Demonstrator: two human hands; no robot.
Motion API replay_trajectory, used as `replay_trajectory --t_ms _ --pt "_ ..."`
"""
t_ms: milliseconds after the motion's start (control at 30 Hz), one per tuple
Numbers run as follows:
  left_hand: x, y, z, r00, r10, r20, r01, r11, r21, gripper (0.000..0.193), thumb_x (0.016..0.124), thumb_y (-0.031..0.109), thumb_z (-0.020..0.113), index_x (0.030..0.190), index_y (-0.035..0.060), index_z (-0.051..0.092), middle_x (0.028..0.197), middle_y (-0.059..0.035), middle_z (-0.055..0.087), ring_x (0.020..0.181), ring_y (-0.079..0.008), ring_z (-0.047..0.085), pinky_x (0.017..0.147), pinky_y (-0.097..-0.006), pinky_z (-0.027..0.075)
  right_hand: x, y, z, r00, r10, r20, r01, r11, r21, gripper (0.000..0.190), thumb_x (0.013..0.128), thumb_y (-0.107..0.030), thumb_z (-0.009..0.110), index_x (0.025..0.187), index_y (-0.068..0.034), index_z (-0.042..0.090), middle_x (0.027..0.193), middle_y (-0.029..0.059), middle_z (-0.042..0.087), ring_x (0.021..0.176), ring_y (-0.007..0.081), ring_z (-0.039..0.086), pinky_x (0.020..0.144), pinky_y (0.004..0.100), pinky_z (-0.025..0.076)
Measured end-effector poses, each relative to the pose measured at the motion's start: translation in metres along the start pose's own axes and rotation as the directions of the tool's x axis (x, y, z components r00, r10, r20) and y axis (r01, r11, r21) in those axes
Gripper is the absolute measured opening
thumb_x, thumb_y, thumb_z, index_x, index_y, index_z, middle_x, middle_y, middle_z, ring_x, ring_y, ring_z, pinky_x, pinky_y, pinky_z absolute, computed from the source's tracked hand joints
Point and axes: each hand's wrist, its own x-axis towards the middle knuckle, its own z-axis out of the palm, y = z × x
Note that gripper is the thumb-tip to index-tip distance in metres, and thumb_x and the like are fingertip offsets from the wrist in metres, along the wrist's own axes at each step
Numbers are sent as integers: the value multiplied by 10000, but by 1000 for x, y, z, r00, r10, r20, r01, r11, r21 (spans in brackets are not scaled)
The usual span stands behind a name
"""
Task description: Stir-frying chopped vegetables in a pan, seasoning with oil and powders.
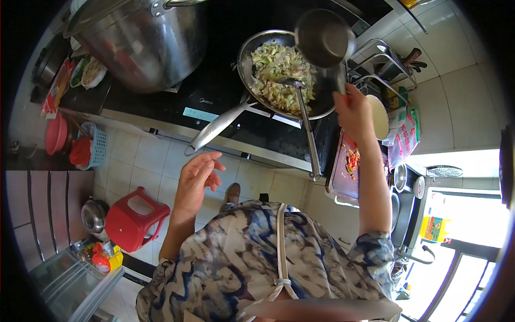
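Observation:
My right hand grips the handle of a small metal saucepan, which hangs over the right rim of a frying pan. What the saucepan contains, if anything, cannot be made out. Chopped pale-green vegetables fill much of the frying pan, and a metal spatula rests in them with its handle over the near rim. My left hand is held in the air with nothing in it, its fingers loosely curled and apart. It is just below the end of the frying pan's steel handle, not touching it.
A big steel stockpot stands left on the black cooktop. At right are a cutting board with chopped red chillies and a rack holding knives. A red plastic stool and blue basket are at left.

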Motion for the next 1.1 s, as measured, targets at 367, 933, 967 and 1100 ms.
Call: replay_trajectory --t_ms 367,933,967,1100 --pt "2 -17 41 986 -47 161 36 997 73 289 978 219 530 1179 25 602 938 -91 638 646 -94 571 540 -211 428 -223 81 -155 714 700 -20 -498 527 688 264 966 -240 573 1154 -55 588 642 -43 480 437 25 379 381 194 247" --pt "-26 -77 264 726 -311 614 134 939 317 274 997 193 498 1178 9 589 912 -91 656 582 -97 560 491 -208 405 -617 271 -245 -84 916 -393 -286 355 890 219 947 -246 609 914 -33 573 698 50 577 489 97 533 417 229 440" --pt "-31 -81 277 707 -324 628 128 933 338 274 997 193 498 1178 9 589 912 -91 656 582 -97 560 491 -208 405 -637 283 -243 -110 919 -378 -243 344 907 219 947 -243 607 910 -30 573 698 52 577 495 102 541 419 230 444" --pt "-44 -98 328 674 -360 645 102 910 402 273 996 185 496 1174 1 588 896 -95 659 575 -100 562 487 -208 407 -688 339 -236 -175 931 -321 -160 295 942 224 936 -245 613 878 -32 575 699 63 583 503 120 557 419 247 456"
